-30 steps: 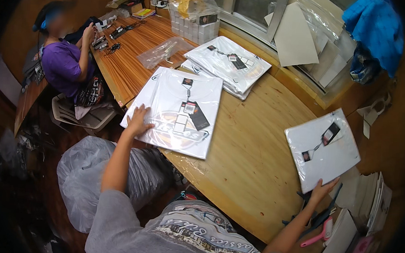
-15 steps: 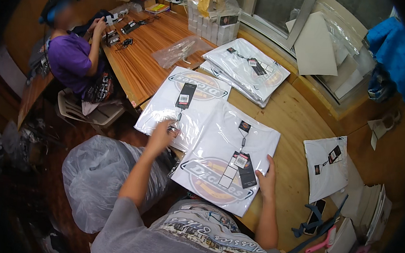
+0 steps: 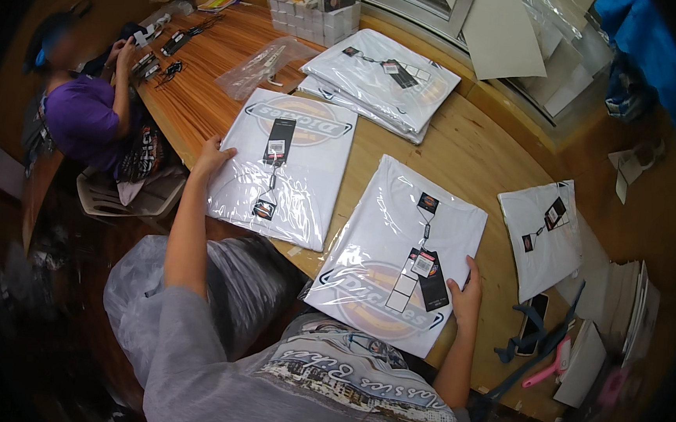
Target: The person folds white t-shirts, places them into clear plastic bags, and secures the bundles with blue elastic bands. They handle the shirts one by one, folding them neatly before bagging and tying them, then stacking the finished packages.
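Observation:
Two white T-shirts folded in clear plastic bags lie side by side before me, each with black hang tags and a large printed emblem. My left hand (image 3: 216,158) is closed on the left edge of the farther bagged T-shirt (image 3: 309,181), thumb on top and fingers partly hidden. My right hand (image 3: 465,298) grips the right edge of the nearer bagged T-shirt (image 3: 376,229), thumb over the plastic beside its tags. Wooden tabletop shows in the gap between the two bags.
A stack of bagged T-shirts (image 3: 382,81) lies farther back; another bagged T-shirt (image 3: 543,241) is at right, near a phone (image 3: 532,323) and pink-handled tool (image 3: 548,367). A large plastic sack (image 3: 231,282) stands below the table's left edge. A co-worker in purple (image 3: 82,119) sits at left.
My left hand has moved from the top of the farther bagged T-shirt to its left edge. The two bags, overlapping before, now lie apart. My right hand stays on the nearer one.

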Motion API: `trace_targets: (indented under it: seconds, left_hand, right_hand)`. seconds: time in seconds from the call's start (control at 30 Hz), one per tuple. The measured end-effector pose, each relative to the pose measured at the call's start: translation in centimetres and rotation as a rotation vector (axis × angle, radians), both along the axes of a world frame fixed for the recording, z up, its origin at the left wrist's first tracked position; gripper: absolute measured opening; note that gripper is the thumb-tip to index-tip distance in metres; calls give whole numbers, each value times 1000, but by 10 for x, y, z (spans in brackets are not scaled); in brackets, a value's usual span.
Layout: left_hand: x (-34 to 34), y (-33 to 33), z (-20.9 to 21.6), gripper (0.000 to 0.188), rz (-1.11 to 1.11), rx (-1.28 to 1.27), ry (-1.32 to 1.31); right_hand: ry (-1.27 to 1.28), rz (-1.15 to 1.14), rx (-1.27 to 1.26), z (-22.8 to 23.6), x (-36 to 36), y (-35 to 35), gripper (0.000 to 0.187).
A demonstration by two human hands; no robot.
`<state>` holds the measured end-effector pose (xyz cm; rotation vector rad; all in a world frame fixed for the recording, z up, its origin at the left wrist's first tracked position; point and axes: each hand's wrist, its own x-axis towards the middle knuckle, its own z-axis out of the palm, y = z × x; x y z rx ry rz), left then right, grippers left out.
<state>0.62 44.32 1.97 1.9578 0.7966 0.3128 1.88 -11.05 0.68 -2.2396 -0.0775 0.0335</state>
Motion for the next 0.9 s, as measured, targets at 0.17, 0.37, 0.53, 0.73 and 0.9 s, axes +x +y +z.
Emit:
trace_targets:
  seconds: [0.17, 0.37, 0.53, 0.73, 0.9]
  left_hand:
    - [-4, -8, 52, 30, -141, 298, -221]
    - [-19, -139, 229, 20, -365, 1201, -169]
    - [-23, -246, 283, 23, -672, 1643, -399]
    - [-6, -307, 277, 20, -721, 1571, -1105]
    - [79, -271, 237, 16, -461, 566, -1416]
  right_hand:
    - [-113, -16, -284, 50, 15, 14, 52]
    - [-871, 187, -311, 170, 36, 50, 55]
    - [-882, 498, -255, 239, 14, 103, 67]
    - [-217, 489, 419, 184, 7, 70, 38]
    - [226, 39, 801, 58, -17, 7, 37]
